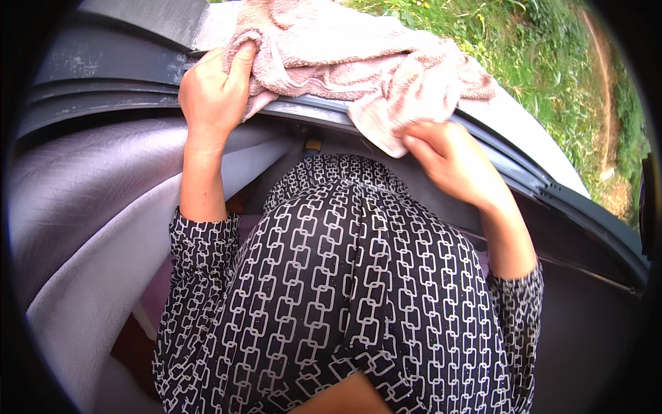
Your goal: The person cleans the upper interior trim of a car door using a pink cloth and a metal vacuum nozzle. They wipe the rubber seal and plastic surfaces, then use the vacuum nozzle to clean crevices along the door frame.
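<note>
A pale pink terry towel [351, 67] lies bunched across the dark metal window frame [315, 111] and the bright white ledge [538, 147] beyond it. My left hand [214, 93] grips the towel's left part, thumb on top of a fold. Lower and to the right, my right hand [450, 158] pinches a hanging corner of the cloth on the near side of the frame. That corner is slightly blurred. Part of the frame's track is hidden under the towel.
A grey curtain [98, 207] hangs along the left side, close to my left forearm. Worn dark frame rails [108, 62] run at the upper left. Outside, beyond the ledge, is green grass [538, 72]. A dark wall surface [584, 331] lies below the frame at right.
</note>
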Action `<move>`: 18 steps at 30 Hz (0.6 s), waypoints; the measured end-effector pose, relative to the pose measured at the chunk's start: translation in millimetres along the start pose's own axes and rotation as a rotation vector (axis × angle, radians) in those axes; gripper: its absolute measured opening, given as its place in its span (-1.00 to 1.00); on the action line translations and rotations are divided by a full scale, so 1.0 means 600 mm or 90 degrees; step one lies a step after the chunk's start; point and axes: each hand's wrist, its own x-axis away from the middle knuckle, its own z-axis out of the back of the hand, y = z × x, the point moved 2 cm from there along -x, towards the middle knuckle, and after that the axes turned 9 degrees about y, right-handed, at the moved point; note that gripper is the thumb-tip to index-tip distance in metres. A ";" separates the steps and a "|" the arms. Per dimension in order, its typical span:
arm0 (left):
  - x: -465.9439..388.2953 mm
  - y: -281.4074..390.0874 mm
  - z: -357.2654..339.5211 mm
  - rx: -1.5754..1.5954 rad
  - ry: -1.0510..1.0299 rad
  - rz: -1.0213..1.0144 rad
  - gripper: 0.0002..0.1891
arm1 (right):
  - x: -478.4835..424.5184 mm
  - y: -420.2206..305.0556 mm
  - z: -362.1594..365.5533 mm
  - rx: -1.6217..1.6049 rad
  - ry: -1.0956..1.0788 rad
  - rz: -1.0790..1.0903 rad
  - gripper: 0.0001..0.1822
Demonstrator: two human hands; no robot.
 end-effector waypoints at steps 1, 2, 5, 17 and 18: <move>-0.001 0.003 0.000 0.009 0.007 -0.007 -0.51 | 0.016 0.007 0.016 0.071 -0.028 -0.059 -0.71; -0.002 -0.007 -0.007 -0.015 0.005 -0.005 -0.51 | 0.027 0.025 0.009 -0.009 -0.005 -0.052 -0.72; -0.005 -0.008 -0.005 -0.079 0.020 0.008 -0.51 | 0.005 -0.014 -0.005 -0.091 -0.022 -0.051 -0.74; -0.018 -0.057 0.003 0.155 -0.063 0.176 -0.35 | -0.110 -0.103 -0.001 -0.466 0.098 -0.146 -0.71; -0.023 -0.050 0.000 0.208 -0.058 0.197 -0.34 | -0.105 -0.073 0.037 -0.553 0.139 -0.096 -0.72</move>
